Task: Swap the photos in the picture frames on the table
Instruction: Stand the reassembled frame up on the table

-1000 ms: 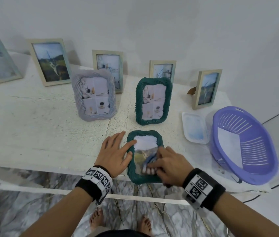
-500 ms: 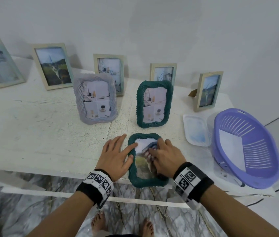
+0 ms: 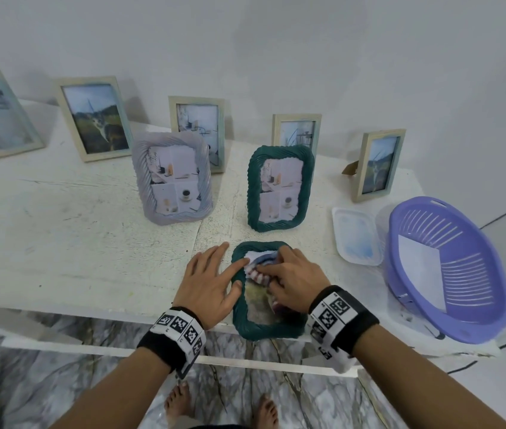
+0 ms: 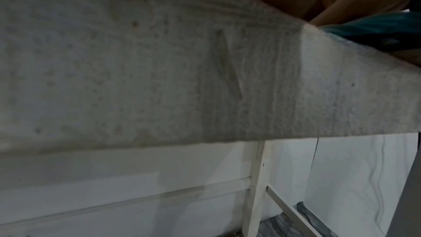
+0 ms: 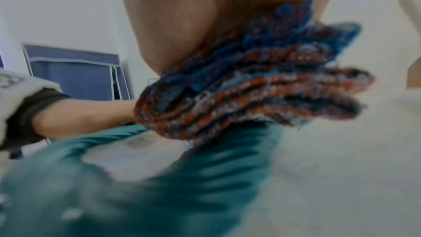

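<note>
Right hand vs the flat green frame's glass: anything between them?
Yes. A folded blue-and-red cloth sits under the right hand, pressed on the flat green frame; clearest in the right wrist view.

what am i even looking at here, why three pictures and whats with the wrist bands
No machine here: a person works with bare hands and wears three cameras. The big picture is from the head; the other two look out from the patterned wrist bands. On the white table stand several picture frames, beside a purple basket and a clear plastic lid. A green frame lies flat at the near edge. The left hand rests flat against its side. The right hand holds a bunched blue and red cloth on its glass. The left wrist view mostly shows the table edge.
</note>
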A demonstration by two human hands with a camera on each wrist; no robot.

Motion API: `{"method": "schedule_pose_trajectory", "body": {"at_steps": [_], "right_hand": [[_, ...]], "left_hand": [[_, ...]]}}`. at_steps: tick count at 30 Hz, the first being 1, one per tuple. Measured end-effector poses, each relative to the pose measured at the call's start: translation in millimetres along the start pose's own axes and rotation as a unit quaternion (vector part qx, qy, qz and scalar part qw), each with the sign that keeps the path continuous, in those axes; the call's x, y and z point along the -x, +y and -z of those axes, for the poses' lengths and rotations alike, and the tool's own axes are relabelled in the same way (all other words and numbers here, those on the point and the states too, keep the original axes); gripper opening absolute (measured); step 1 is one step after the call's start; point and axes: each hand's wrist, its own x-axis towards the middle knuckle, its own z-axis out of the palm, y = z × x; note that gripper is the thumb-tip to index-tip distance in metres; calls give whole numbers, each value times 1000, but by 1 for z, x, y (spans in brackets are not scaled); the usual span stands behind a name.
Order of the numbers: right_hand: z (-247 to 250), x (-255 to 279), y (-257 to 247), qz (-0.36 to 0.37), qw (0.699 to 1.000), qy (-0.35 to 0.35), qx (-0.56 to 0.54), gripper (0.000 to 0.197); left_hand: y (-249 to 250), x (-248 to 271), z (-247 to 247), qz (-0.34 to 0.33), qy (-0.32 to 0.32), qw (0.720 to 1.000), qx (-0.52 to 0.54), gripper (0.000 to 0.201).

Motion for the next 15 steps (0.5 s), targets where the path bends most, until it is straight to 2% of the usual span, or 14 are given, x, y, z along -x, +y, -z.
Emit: {"method": "schedule_pose_trajectory", "body": {"at_steps": [4,7,9,13,15], "right_hand": [[7,8,7,-21,998,25,48,38],[-2,36,-5,68,997,-30,21,36],[-6,51,-2,97,994,-56,18,39],[2,40,18,-1,999,3,42,38],[0,42,14,4,999,6,50,37]], "left_hand": [[-1,1,1,4,-1,1000,0,52],[-1,1,1,6,-4,1000,5,52],[-1,1,0,3,-1,1000,11,52],[-2,0,-2,-1,0,1000,2,51],[-3,1,-2,-2,4,1000,3,52]]}}
